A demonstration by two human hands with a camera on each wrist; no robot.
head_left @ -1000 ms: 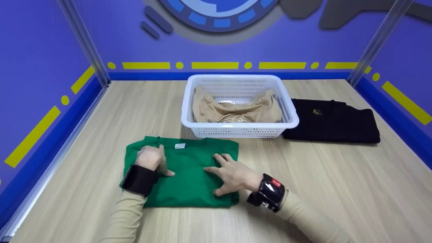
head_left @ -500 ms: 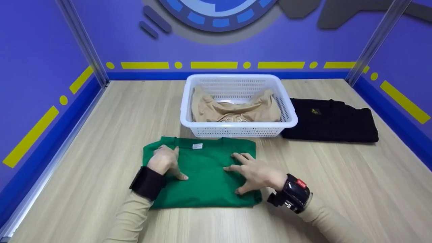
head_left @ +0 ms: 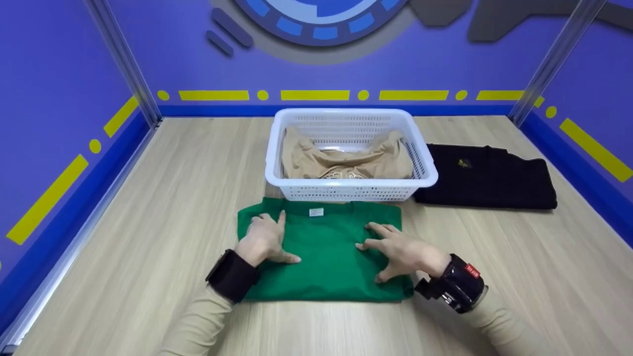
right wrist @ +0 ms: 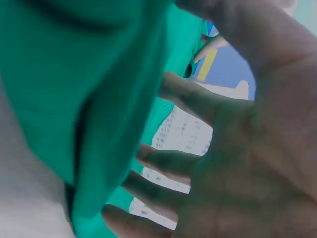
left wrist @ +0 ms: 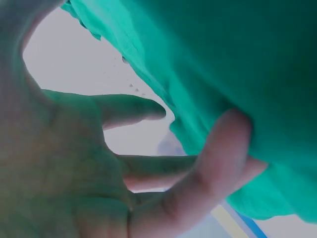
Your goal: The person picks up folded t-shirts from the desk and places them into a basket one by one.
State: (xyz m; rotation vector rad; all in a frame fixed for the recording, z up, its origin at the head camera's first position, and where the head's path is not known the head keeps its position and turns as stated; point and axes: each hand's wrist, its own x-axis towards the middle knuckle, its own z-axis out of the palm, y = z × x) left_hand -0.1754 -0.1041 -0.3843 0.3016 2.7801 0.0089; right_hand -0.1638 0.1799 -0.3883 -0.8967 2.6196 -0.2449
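A green shirt (head_left: 326, 262), folded into a flat rectangle with a white label at its neckline, lies on the table in the head view. On its left part rests my left hand (head_left: 264, 241), thumb spread away from the fingers. Toward the right side, my right hand (head_left: 408, 253) touches the cloth with spread, slightly bent fingers. In the left wrist view, fingertips (left wrist: 233, 124) meet the green fabric. The right wrist view shows the other hand's fingers (right wrist: 163, 158) against the shirt, where a loose fold shows. Neither hand grips the cloth.
Just behind the shirt stands a white plastic basket (head_left: 351, 190) holding a crumpled tan garment (head_left: 346, 165). A folded black garment (head_left: 494, 180) lies right of the basket. Blue panels (head_left: 316, 79) wall in the pale wooden table (head_left: 198, 163) at the back and sides.
Both hands have slid to the right across the table, and the green shirt has moved along under them. The basket and black garment have stayed in place.
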